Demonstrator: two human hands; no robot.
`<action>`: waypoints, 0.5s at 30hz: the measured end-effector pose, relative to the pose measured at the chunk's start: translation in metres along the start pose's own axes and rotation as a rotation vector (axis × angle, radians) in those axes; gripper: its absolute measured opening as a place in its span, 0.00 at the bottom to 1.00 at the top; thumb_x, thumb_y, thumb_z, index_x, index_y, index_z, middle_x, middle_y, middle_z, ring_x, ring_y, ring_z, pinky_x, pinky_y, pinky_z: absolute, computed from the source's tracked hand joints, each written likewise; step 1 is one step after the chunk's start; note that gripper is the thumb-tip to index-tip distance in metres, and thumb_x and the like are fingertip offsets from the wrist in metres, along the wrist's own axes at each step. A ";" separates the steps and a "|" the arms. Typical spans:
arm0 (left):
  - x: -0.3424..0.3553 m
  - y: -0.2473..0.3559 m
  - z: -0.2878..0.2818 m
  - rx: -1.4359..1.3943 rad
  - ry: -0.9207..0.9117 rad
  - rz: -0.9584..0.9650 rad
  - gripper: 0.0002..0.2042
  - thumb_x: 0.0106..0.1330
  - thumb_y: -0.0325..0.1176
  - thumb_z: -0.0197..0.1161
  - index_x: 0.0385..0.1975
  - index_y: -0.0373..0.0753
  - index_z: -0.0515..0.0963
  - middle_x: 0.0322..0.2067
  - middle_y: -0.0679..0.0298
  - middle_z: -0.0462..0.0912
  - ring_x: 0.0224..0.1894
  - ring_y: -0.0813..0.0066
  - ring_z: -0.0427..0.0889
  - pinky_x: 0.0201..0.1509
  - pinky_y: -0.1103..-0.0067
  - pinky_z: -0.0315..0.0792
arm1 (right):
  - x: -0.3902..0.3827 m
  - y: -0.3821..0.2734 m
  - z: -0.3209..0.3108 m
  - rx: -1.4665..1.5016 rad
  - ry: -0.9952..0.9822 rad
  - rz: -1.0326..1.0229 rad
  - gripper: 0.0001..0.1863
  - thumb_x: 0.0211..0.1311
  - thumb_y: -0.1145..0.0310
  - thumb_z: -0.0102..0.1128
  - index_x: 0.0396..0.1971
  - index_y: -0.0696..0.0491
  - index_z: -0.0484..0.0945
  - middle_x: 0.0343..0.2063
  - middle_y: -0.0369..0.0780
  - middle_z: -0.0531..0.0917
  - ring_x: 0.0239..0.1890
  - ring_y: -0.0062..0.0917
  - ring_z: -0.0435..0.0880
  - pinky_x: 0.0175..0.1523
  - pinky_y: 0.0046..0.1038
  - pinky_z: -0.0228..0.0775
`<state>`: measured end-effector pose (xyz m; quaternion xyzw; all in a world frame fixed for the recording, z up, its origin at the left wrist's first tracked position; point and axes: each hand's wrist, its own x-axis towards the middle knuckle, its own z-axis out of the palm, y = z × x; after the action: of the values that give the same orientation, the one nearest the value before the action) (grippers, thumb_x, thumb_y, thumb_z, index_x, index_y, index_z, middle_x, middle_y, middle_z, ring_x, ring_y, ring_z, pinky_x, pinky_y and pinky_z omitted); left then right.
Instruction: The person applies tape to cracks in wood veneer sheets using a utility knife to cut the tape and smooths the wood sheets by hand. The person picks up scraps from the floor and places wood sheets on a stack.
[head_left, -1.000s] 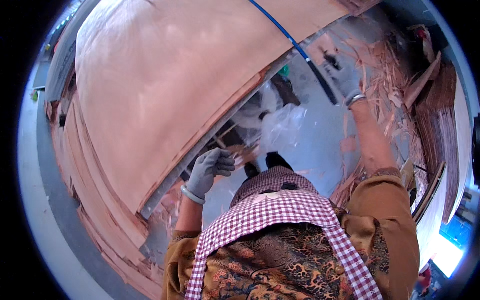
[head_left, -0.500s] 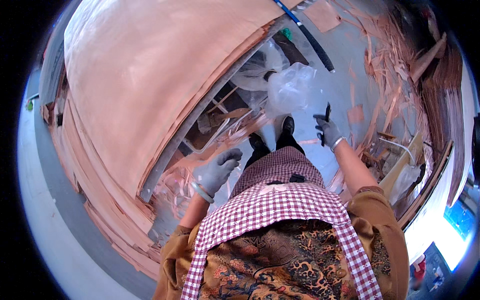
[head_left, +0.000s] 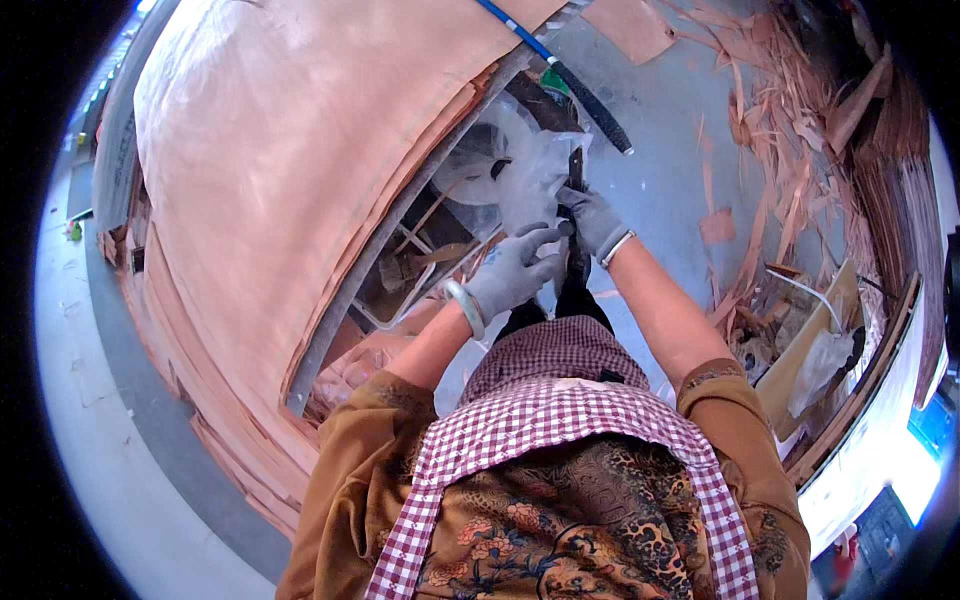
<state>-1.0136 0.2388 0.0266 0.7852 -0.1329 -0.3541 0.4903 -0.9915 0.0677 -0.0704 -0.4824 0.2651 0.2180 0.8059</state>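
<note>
My gloved right hand [head_left: 590, 220] grips a slim black tool [head_left: 575, 163], held upright at the middle of the view. Just below it, my gloved left hand [head_left: 508, 270] has curled fingers at the tool's lower end; what they hold is unclear. Behind both hands lies crumpled clear plastic [head_left: 530, 185]. A blue rod with a black grip [head_left: 594, 108] crosses the edge of a veneer stack [head_left: 250, 200] onto the grey floor. Below my hands are my dark legs and checked apron.
Torn veneer strips [head_left: 770, 110] litter the right side. More stacked sheets [head_left: 905, 190] stand at the far right, above a pale board [head_left: 790, 380]. Under the left stack's edge are plastic, sticks and a bent pale frame. A small red figure, possibly a person, shows at lower right.
My right hand, near the blue rod a second ago, has the black tool and has moved in to the middle. My left hand has risen rightward to join it.
</note>
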 end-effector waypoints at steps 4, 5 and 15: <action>0.009 0.006 -0.011 0.233 0.077 0.063 0.21 0.63 0.33 0.56 0.54 0.31 0.69 0.50 0.49 0.75 0.49 0.64 0.76 0.52 0.75 0.69 | -0.013 0.004 -0.016 -0.047 -0.034 -0.120 0.11 0.57 0.65 0.59 0.40 0.49 0.78 0.21 0.33 0.76 0.16 0.17 0.69 0.17 0.23 0.59; 0.007 0.003 -0.013 0.104 0.124 -0.074 0.20 0.63 0.32 0.55 0.54 0.29 0.70 0.50 0.49 0.75 0.50 0.61 0.75 0.54 0.73 0.68 | -0.019 0.011 -0.013 -0.022 -0.019 -0.230 0.11 0.55 0.67 0.62 0.39 0.50 0.78 0.20 0.33 0.76 0.16 0.17 0.70 0.17 0.23 0.59; -0.011 0.110 -0.039 0.713 0.518 0.638 0.27 0.49 0.30 0.68 0.51 0.33 0.71 0.54 0.50 0.71 0.39 0.65 0.77 0.45 0.73 0.72 | -0.186 -0.158 0.043 -0.103 -0.322 -0.438 0.16 0.56 0.71 0.63 0.44 0.57 0.74 0.35 0.32 0.78 0.37 0.14 0.75 0.44 0.18 0.68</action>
<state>-0.9799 0.2184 0.1366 0.8851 -0.3512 0.0843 0.2936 -1.0286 0.0189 0.1698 -0.5277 0.0116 0.1259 0.8400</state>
